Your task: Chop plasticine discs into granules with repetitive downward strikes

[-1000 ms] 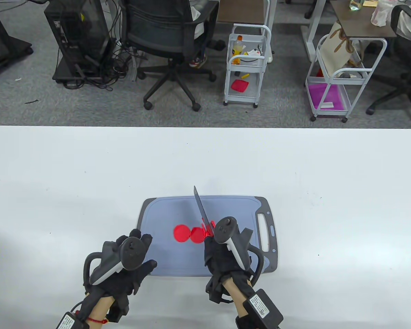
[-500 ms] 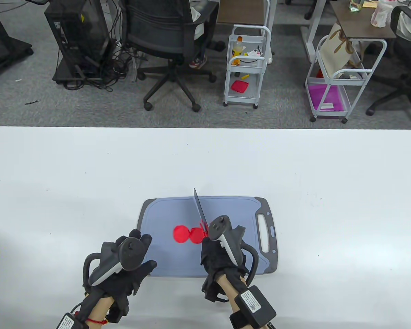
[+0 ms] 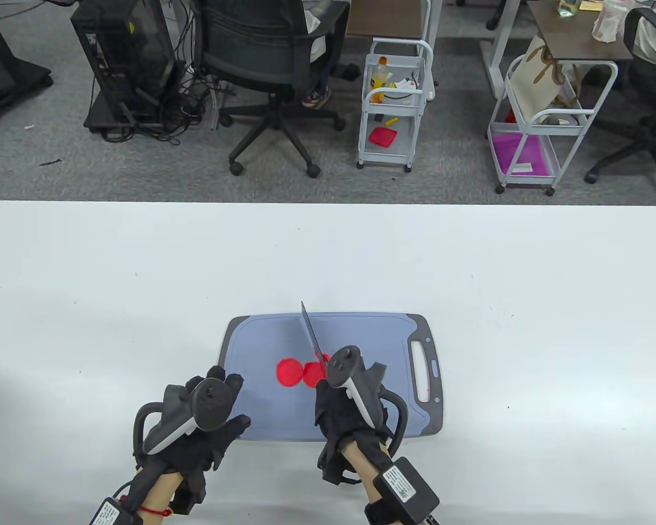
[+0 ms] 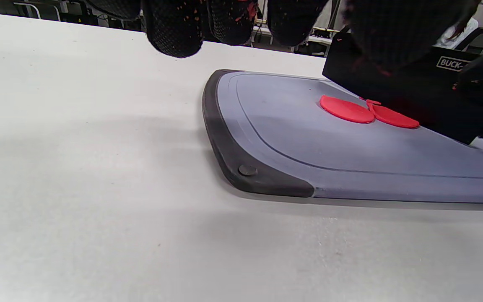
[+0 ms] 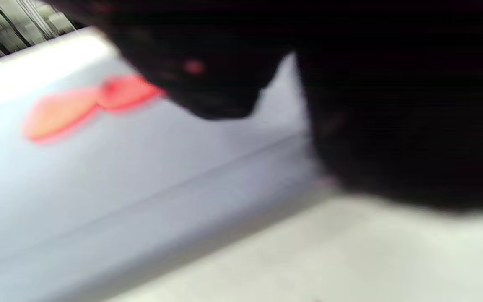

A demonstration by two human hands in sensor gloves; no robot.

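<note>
Red flat discs (image 3: 300, 373) — two, round, smooth, touching — on grey-blue matte board (image 3: 361, 339). Right hand (image 3: 341, 407) grips knife (image 3: 312, 336), blade at right disc. Left hand (image 3: 202, 421) spread, at board's corner on white table (image 3: 142, 284).

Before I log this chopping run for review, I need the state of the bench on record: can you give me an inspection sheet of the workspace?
Surface: white table; grey cutting board lies on it, handle slot to the right.
Job's things: two red plasticine discs flat on the board, touching edge to edge; the right one is at the knife blade.
Clutter: red crumbs on the gloves; otherwise nothing seen.
Hands: right hand grips the knife handle; left hand is at the board's left corner, holding nothing.
Cables: leads at both wrists; tangle beside the computer tower.
Surroundings: office chair, two white carts.
</note>
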